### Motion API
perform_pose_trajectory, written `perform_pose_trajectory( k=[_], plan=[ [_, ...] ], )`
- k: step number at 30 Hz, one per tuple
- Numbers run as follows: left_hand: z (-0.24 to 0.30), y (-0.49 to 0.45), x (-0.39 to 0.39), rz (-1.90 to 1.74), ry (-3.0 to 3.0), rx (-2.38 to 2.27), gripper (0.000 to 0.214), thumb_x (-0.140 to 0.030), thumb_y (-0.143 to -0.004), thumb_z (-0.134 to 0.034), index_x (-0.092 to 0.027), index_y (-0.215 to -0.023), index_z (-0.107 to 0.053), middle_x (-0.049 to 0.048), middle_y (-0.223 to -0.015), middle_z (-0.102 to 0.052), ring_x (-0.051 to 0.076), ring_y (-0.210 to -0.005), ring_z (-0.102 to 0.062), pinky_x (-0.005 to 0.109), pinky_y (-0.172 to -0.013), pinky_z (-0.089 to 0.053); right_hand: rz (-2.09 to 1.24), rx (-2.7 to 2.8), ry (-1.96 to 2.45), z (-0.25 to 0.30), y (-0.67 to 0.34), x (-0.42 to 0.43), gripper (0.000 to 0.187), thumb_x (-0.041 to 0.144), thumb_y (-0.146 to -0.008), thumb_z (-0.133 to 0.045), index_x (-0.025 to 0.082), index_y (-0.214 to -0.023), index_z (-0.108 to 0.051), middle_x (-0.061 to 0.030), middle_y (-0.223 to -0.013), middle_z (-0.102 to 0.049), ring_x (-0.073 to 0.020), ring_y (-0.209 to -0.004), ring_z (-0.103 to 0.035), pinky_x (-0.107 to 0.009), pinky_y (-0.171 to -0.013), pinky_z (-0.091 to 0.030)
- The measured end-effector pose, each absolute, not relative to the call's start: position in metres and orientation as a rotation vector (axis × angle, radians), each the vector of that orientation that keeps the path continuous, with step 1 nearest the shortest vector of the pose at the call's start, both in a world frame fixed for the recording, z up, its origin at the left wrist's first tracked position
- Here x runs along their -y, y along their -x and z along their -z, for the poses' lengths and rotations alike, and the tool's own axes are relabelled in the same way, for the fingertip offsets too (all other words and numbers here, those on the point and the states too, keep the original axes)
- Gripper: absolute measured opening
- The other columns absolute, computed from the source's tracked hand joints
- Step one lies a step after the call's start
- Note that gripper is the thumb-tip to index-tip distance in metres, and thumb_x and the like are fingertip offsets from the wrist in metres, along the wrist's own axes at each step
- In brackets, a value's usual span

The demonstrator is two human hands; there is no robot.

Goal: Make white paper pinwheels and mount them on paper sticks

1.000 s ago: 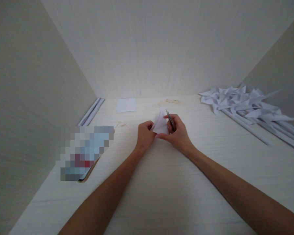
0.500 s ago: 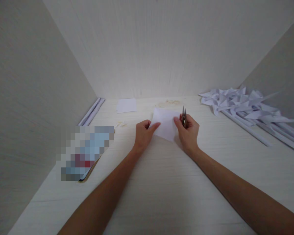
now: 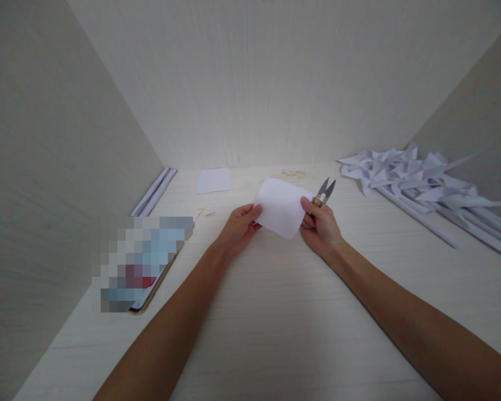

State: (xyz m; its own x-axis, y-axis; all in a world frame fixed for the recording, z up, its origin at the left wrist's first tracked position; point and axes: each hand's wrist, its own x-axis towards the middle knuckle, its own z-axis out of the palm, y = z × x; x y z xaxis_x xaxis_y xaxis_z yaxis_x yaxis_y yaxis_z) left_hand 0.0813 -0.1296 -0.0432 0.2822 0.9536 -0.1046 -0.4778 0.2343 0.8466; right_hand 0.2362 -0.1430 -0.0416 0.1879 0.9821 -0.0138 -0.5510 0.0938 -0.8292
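paper (image 3: 279, 209) lay stretched over the counter (image 3: 271, 323) between two closed grips: the left hand (image 3: 239, 227) pinched one edge, the right hand (image 3: 323, 227) the other while also holding scissors (image 3: 326, 192), tips spread. light, even pinching would have suited it, points kept off the sheet.

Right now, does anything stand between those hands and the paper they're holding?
Nothing visible: the left hand and right hand both hold the paper directly; the right also holds snips beside it.

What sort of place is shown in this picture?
Probably a papercraft workspace: pinwheel-like paper shapes and rolled paper tubes lie on a pale tabletop, and the right hand holds snips.
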Motion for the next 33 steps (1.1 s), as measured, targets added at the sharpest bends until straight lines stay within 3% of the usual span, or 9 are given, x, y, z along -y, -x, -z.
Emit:
perform_pose_trajectory(
  k=[10,20,26,33],
  plan=[
    [0.045,-0.078,0.127,-1.224,-0.643,-0.73,0.023,-0.033,-0.063,-0.07,-0.013,-0.07,-0.061,0.0041,-0.07,-0.064,0.015,-0.075,-0.059,0.027,-0.074,-0.045,-1.282,0.776,0.814,0.041,-0.235,0.145,0.039,0.029,-0.054,-0.069,0.021,-0.05,-0.031,0.0119,-0.037,-0.019,-0.003,-0.034,-0.014,-0.021,-0.035,-0.013],
    [0.038,-0.074,0.127,-1.28,-0.588,-0.692,0.04,-0.053,-0.071,-0.054,-0.015,-0.08,-0.061,0.009,-0.089,-0.067,0.024,-0.102,-0.056,0.035,-0.085,-0.046,-1.274,0.869,0.866,0.039,-0.227,0.148,0.032,0.02,-0.048,-0.071,0.017,-0.049,-0.039,0.0099,-0.047,-0.032,-0.0001,-0.037,-0.018,-0.02,-0.035,-0.011],
    [0.038,-0.088,0.136,-1.282,-0.692,-0.79,0.02,-0.025,-0.065,-0.066,-0.015,-0.083,-0.063,0.0077,-0.086,-0.069,0.023,-0.097,-0.059,0.036,-0.084,-0.047,-1.133,1.02,1.029,0.049,-0.229,0.147,0.029,0.026,-0.054,-0.07,0.018,-0.051,-0.043,0.0093,-0.044,-0.031,-0.0029,-0.038,-0.022,-0.021,-0.037,-0.013],
    [0.039,-0.086,0.133,-1.329,-0.672,-0.814,0.02,-0.025,-0.064,-0.067,-0.016,-0.082,-0.064,0.0072,-0.086,-0.069,0.025,-0.097,-0.059,0.037,-0.084,-0.048,-0.855,1.168,1.194,0.058,-0.233,0.142,0.026,0.029,-0.059,-0.066,0.017,-0.051,-0.045,0.008,-0.045,-0.034,-0.0053,-0.042,-0.026,-0.022,-0.041,-0.019]
  ],
)
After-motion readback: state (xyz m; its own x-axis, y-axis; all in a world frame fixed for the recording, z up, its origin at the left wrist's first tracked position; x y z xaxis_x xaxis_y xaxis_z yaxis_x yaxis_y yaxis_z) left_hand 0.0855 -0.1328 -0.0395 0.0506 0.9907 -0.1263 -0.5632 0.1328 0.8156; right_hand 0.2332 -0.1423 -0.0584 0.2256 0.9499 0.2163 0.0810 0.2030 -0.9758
